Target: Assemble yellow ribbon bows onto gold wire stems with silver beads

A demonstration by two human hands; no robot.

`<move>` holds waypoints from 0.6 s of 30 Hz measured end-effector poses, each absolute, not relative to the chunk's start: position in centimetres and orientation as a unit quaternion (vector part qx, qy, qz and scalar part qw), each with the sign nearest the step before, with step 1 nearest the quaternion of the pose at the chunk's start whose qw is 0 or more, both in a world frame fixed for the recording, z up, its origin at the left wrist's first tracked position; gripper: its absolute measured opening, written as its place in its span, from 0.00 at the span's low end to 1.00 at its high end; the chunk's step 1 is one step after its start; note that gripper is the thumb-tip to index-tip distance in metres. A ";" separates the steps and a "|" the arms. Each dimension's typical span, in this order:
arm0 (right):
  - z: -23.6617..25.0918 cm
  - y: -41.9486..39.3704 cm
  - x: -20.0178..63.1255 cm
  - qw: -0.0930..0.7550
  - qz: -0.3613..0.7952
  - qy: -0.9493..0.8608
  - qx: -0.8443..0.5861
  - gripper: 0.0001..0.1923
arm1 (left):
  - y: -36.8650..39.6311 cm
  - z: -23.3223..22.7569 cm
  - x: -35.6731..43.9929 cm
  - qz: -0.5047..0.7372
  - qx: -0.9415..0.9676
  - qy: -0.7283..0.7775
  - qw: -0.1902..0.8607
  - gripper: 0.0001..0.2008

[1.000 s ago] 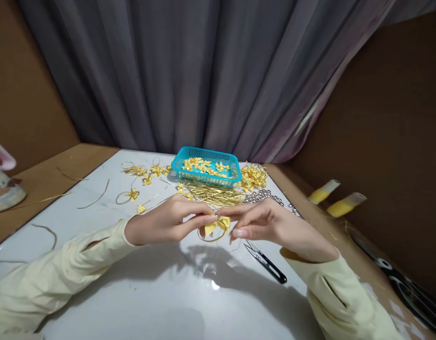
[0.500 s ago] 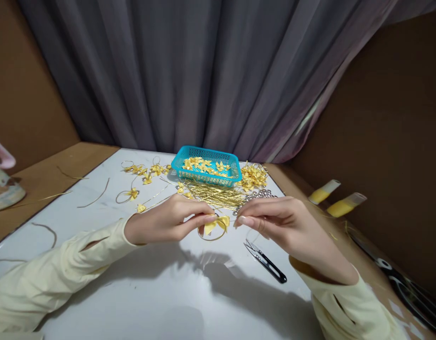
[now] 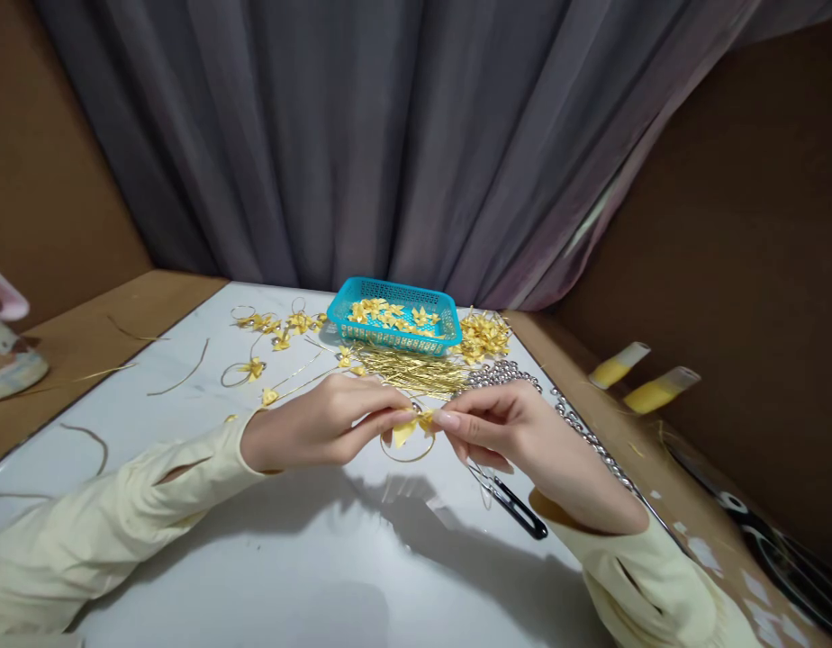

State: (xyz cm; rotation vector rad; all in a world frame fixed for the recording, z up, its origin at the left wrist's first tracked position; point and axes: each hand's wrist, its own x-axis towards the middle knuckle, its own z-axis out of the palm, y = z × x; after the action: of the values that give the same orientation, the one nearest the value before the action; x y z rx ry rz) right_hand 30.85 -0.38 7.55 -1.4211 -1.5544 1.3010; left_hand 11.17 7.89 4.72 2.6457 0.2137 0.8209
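The white tabletop (image 3: 287, 558) sits on a brown wooden surface, boxed in by brown board walls with a grey curtain (image 3: 362, 144) hanging behind it. Using the teal plastic basket (image 3: 393, 315) at the far edge as the anchor: it's full of little yellow ribbon bows, with another pile of bows (image 3: 483, 337) just to its right and a few more scattered off to its left. A bundle of gold wire pieces (image 3: 409, 369) lies right in front of the basket, and a string of silver beads (image 3: 517, 376) runs off to its front right. Black thread snips (image 3: 510, 499) lie well in front of the basket, near the right wrist.

Both forearms, in pale yellow sleeves, come in low and meet in front of the basket. The left hand (image 3: 321, 423) is closed in a pinch on a yellow ribbon bow (image 3: 411, 427), thumb and fingers on its left side. The right hand (image 3: 510, 427) pinches the same bow from the right, fingertips nearly touching the left's. A thin gold wire loop (image 3: 406, 454) hangs under the bow, just above the tabletop.
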 end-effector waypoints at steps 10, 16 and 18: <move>7.4 0.0 30.6 0.354 0.653 -0.475 -0.472 0.13 | 7.8 3.9 11.2 0.333 0.937 0.034 0.102 0.11; 7.1 -0.2 30.3 0.355 0.697 -0.451 -0.430 0.12 | 7.6 3.8 11.3 0.369 0.927 0.032 0.061 0.09; 6.9 -0.2 30.3 0.353 0.713 -0.443 -0.412 0.12 | 7.6 3.7 11.4 0.394 0.916 0.034 0.067 0.08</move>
State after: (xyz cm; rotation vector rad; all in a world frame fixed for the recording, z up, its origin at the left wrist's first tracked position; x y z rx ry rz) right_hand 30.27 -0.22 6.87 -1.0655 -1.1460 1.8449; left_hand 11.42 7.63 3.71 2.7608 0.1022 1.1890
